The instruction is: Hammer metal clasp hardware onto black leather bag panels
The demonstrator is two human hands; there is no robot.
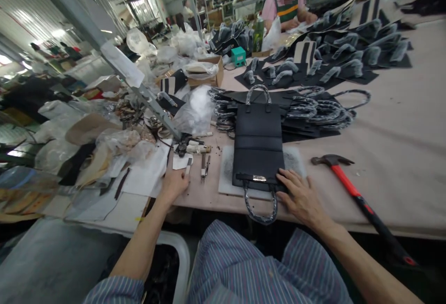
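Note:
A black leather bag piece lies flat on a pale slab, with a plastic-wrapped handle at each end. Near its lower edge is a strap with a silver metal clasp. My right hand rests on the lower right corner of the bag piece, fingers stretched out. Left of the slab, my left hand is curled at the table edge, its fingertips closed around the lower end of a small flat grey tool. A white card lies just beyond those fingers.
A claw hammer with a red and black handle lies on the right. Behind the slab are stacked black bag pieces. Small hand tools lie near my left hand. A slanted metal post rises at left. A person works opposite.

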